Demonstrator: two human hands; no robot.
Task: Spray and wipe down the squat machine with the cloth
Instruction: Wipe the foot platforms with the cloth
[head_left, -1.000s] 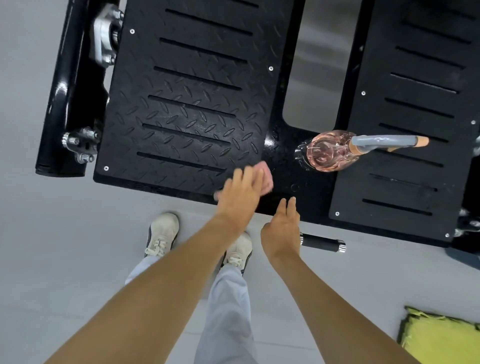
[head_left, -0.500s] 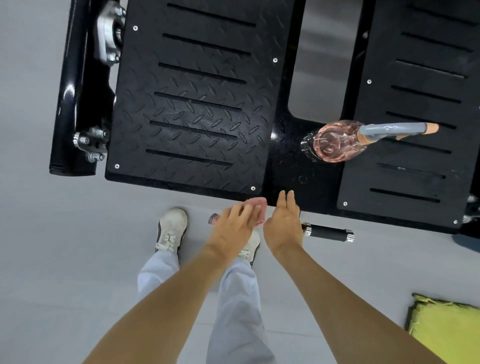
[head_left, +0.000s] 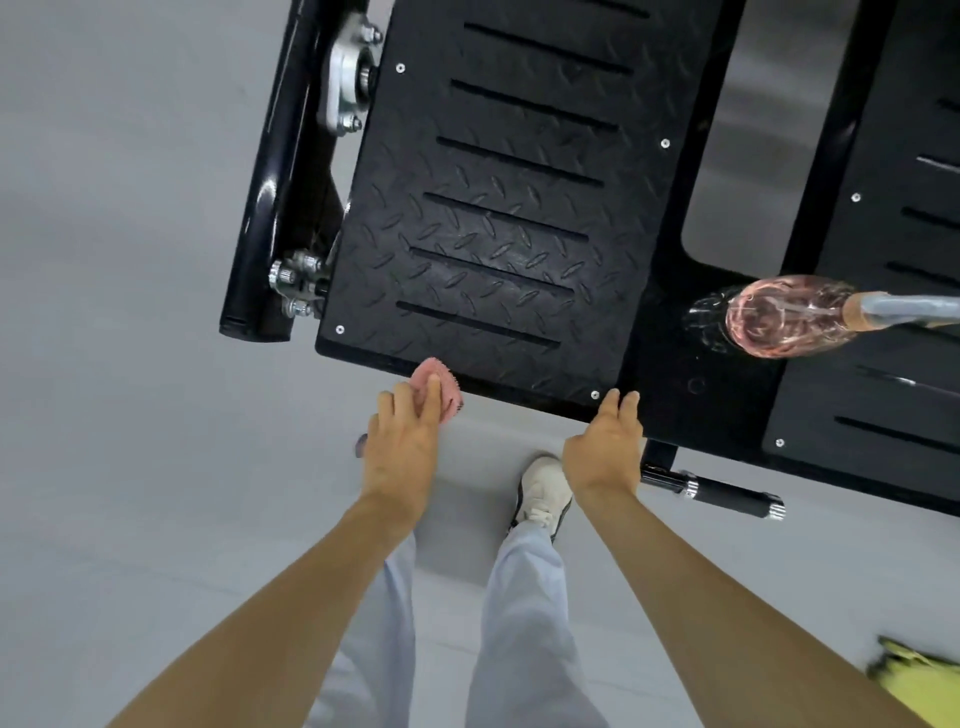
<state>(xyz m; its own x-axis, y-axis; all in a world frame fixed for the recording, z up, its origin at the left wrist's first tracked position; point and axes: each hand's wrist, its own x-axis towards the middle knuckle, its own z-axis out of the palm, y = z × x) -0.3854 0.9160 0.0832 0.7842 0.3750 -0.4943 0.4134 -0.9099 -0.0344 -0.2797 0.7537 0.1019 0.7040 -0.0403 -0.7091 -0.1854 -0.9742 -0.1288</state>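
Observation:
The squat machine's black diamond-tread foot plate (head_left: 498, 223) fills the upper middle, with a second plate (head_left: 878, 374) at the right. My left hand (head_left: 402, 452) presses a pink cloth (head_left: 441, 387) against the near edge of the left plate, fingers laid over it. My right hand (head_left: 605, 447) holds nothing, its straight fingertips touching the plate's near right corner. A pink spray bottle (head_left: 784, 317) with a grey trigger head stands on the black frame between the two plates.
A black glossy frame tube (head_left: 270, 171) with silver bolts runs along the left side. A short black handle (head_left: 727, 493) sticks out below the frame at the right. A yellow-green cloth (head_left: 919, 680) lies on the grey floor at lower right. My legs and a white shoe (head_left: 543, 493) stand below.
My left hand has slid the pink cloth leftward along the plate's near edge. The view shifted so the machine sits further right; my right hand keeps touching the edge.

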